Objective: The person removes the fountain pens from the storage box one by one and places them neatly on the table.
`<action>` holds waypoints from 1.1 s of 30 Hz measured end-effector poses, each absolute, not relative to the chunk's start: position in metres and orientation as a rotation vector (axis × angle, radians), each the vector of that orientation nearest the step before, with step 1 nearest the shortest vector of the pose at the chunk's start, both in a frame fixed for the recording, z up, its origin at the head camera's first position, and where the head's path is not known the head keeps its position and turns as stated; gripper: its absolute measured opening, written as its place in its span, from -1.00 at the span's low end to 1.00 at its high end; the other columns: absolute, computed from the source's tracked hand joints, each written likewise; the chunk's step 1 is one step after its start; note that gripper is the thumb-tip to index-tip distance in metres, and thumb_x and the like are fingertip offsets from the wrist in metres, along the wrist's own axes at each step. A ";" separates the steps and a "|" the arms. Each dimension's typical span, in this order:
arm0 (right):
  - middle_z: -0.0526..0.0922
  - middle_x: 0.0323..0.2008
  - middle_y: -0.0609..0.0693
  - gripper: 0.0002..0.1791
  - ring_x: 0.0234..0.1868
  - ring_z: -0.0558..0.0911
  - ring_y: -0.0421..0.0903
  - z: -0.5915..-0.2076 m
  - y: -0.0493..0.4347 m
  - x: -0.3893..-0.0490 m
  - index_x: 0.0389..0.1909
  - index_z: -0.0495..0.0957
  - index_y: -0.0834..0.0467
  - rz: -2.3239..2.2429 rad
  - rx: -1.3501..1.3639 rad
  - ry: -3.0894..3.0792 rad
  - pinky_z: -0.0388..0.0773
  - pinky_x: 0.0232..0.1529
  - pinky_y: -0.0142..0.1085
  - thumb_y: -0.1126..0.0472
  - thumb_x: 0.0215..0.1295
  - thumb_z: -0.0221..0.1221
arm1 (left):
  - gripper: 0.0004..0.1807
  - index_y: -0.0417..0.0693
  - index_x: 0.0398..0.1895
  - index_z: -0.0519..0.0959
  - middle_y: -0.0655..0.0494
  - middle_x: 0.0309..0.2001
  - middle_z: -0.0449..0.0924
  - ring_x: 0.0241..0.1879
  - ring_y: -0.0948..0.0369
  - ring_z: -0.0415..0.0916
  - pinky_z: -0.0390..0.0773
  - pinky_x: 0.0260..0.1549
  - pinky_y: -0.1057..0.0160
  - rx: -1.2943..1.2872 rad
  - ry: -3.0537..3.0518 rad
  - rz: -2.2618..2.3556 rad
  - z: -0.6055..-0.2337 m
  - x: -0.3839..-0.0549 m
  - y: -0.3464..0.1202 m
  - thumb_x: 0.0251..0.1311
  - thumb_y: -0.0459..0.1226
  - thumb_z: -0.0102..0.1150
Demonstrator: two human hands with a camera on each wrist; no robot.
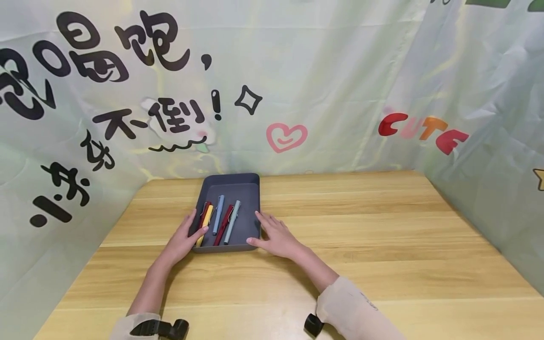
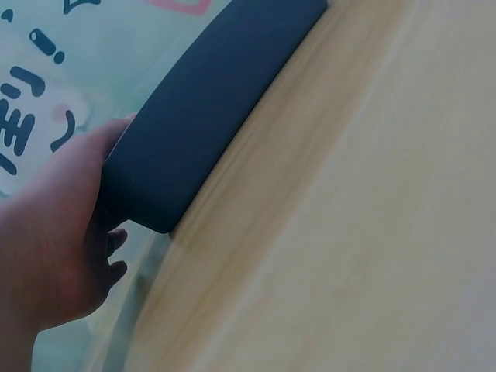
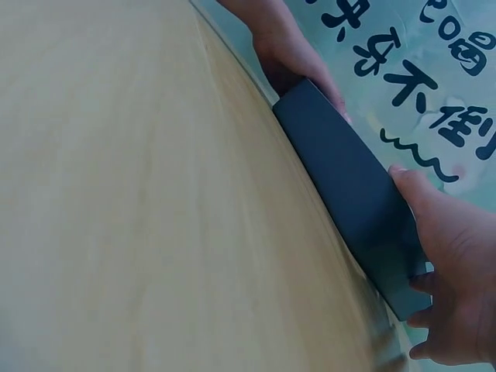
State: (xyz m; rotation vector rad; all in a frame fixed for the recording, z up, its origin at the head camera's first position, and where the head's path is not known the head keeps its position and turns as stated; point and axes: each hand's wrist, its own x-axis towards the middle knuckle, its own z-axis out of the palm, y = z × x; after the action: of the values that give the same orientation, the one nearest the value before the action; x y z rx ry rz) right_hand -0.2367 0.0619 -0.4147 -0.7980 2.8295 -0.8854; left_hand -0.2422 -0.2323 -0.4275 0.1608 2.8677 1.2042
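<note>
A dark grey rectangular tray (image 1: pixel 250 189) sits at the back left of the wooden table. Several capped pens lie inside it: a red pen (image 1: pixel 205 213), a yellow pen (image 1: pixel 207 217), a blue pen (image 1: pixel 218 215), a dark red pen (image 1: pixel 224 225) and a pale blue pen (image 1: pixel 232 223). My left hand (image 1: pixel 182 242) grips the tray's left side near the front corner, thumb over the rim. On the opposite side, my right hand (image 1: pixel 278 237) holds the front right corner, its thumb at the rim. Both wrist views show the tray's outer wall (image 2: pixel 201 108); the pens are hidden there.
The wooden table (image 1: pixel 365 226) extends right and forward of the tray. A printed cloth backdrop (image 1: pixel 340 85) stands behind the table and along both sides, close to the tray's back edge. Black straps with cameras are on both wrists.
</note>
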 end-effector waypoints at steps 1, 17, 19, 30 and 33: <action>-0.01 0.38 0.17 -0.06 0.35 -0.04 0.18 -0.415 0.063 -0.236 0.44 -0.11 0.12 -0.886 -0.799 2.830 -0.16 0.27 0.10 -0.32 0.21 -0.03 | -0.10 -0.07 0.45 -0.21 -0.34 0.38 -0.30 0.32 -0.25 -0.30 -0.15 0.14 -0.31 0.159 2.868 1.203 -0.428 -0.242 -0.231 0.24 0.12 -0.05; 0.01 0.38 0.15 -0.07 0.35 -0.03 0.19 -0.415 0.075 -0.230 0.44 -0.10 0.09 -0.881 -0.787 2.840 -0.18 0.28 0.07 -0.33 0.21 -0.03 | -0.07 -0.08 0.45 -0.24 -0.32 0.39 -0.32 0.33 -0.21 -0.32 -0.16 0.16 -0.29 0.157 2.848 1.195 -0.428 -0.238 -0.219 0.22 0.13 -0.03; 0.00 0.38 0.15 -0.06 0.35 -0.03 0.19 -0.415 0.076 -0.229 0.44 -0.10 0.09 -0.877 -0.784 2.842 -0.19 0.28 0.06 -0.33 0.21 -0.03 | -0.06 -0.08 0.45 -0.24 -0.31 0.39 -0.32 0.34 -0.21 -0.32 -0.16 0.15 -0.29 0.166 2.846 1.194 -0.428 -0.238 -0.218 0.22 0.14 -0.03; 0.03 0.37 0.16 -0.07 0.34 -0.01 0.20 -0.415 0.088 -0.224 0.44 -0.08 0.08 -0.894 -0.761 2.856 -0.20 0.29 0.05 -0.31 0.20 0.01 | -0.08 -0.10 0.45 -0.23 -0.27 0.40 -0.32 0.35 -0.17 -0.33 -0.16 0.18 -0.25 0.209 2.829 1.227 -0.428 -0.235 -0.208 0.24 0.11 -0.03; 0.04 0.37 0.16 -0.07 0.34 -0.01 0.20 -0.415 0.091 -0.223 0.44 -0.07 0.08 -0.898 -0.756 2.863 -0.19 0.29 0.05 -0.33 0.19 0.01 | -0.08 -0.08 0.45 -0.22 -0.25 0.40 -0.31 0.35 -0.15 -0.32 -0.15 0.18 -0.24 0.204 2.824 1.229 -0.427 -0.235 -0.205 0.23 0.12 -0.02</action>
State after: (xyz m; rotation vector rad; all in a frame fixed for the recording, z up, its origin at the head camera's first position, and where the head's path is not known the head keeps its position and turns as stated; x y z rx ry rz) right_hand -0.2232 0.0908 -0.4149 -0.7559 2.8630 -0.8985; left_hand -0.2348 -0.2047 -0.4269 0.2042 2.8241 1.2294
